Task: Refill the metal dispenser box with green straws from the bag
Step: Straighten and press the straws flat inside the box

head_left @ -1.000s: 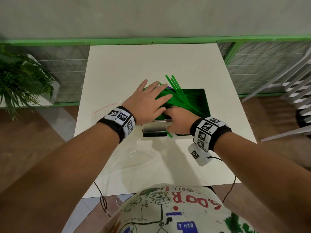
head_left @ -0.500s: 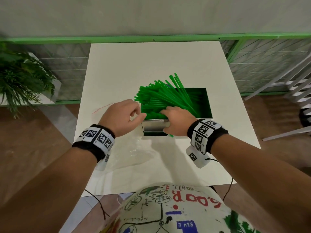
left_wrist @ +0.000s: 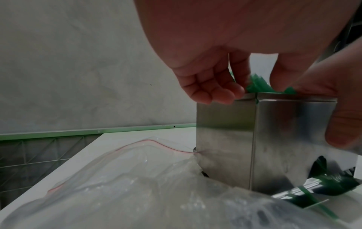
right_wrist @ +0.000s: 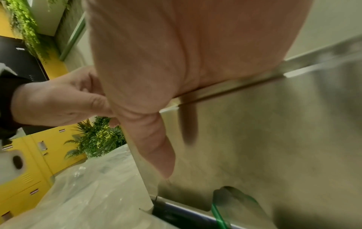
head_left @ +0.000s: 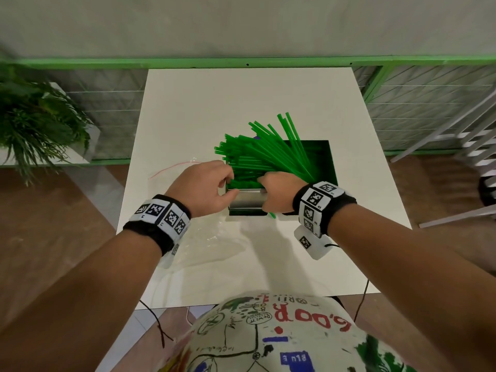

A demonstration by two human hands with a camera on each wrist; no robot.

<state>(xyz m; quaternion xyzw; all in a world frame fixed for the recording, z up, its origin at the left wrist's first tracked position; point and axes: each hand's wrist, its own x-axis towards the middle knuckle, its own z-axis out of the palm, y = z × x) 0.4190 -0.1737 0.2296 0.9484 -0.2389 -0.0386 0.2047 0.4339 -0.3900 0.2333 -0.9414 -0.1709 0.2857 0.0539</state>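
Observation:
The metal dispenser box [head_left: 245, 202] stands open-topped on the white table [head_left: 241, 103]. Green straws [head_left: 263, 159] fan out of it, leaning up over its far and left rims. My left hand [head_left: 229, 187] holds the box's near-left corner, its fingers [left_wrist: 215, 93] curled at the rim and its thumb on the front wall. My right hand [head_left: 271, 189] grips the front wall, thumb [right_wrist: 156, 147] down the outside and fingers inside among the straws. The clear bag [head_left: 214, 237] lies flat in front and to the left of the box. One straw [head_left: 271, 214] pokes from the bottom slot.
A green railing [head_left: 241, 61] runs behind the table. A potted plant [head_left: 35, 124] stands to the left and a white rack [head_left: 469, 146] to the right. Thin cables [head_left: 158, 326] hang off the table's near edge.
My left hand has come off the top of the straws and drawn back to the box's near-left corner, fingers now curled. The straws are uncovered. The right hand stays at the front wall.

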